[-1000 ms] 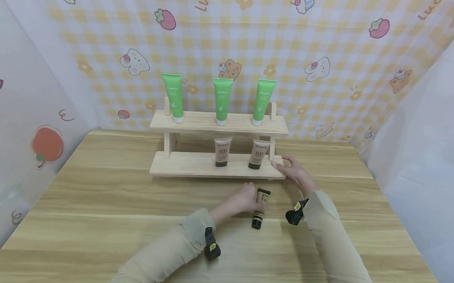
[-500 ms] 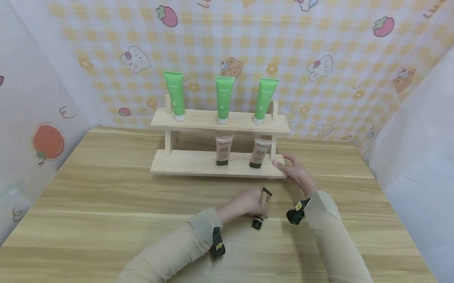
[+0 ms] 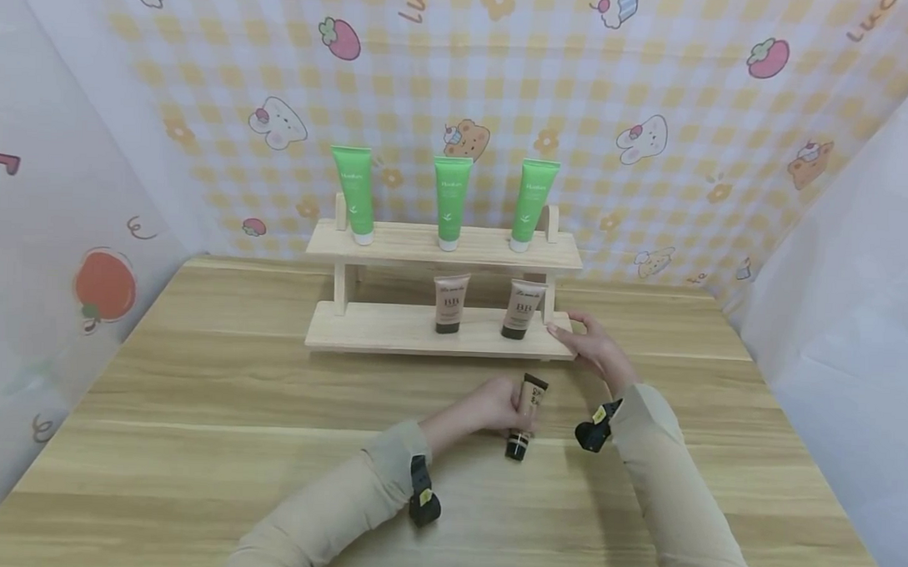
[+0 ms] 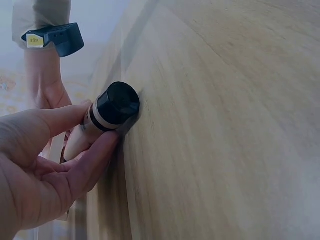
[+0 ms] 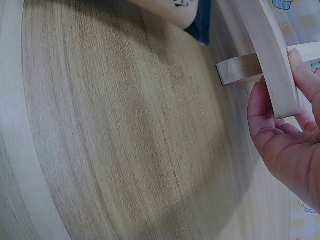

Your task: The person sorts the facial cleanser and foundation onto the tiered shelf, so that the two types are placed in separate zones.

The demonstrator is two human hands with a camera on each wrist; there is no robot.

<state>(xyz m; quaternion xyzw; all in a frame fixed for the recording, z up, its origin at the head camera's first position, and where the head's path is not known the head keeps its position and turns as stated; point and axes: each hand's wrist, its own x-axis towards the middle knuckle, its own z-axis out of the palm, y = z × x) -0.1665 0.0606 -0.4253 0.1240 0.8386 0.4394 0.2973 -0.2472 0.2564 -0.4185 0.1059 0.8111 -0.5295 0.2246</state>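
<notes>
My left hand grips a beige tube with a black cap, cap end down near the wooden table; in the left wrist view the fingers curl round the tube. My right hand holds the right end of the lower board of a two-tier wooden shelf; the right wrist view shows fingers curled about the board's edge. Two beige BB tubes stand cap-down on the lower tier. Three green tubes stand on the upper tier.
A checked, cartoon-printed cloth hangs behind the shelf, with pale walls at both sides. The left half of the lower tier holds nothing. Black wrist cameras sit on both sleeves.
My left hand has closed round the beige tube and tilted its top end up off the table. My right hand has stayed on the shelf's end.
</notes>
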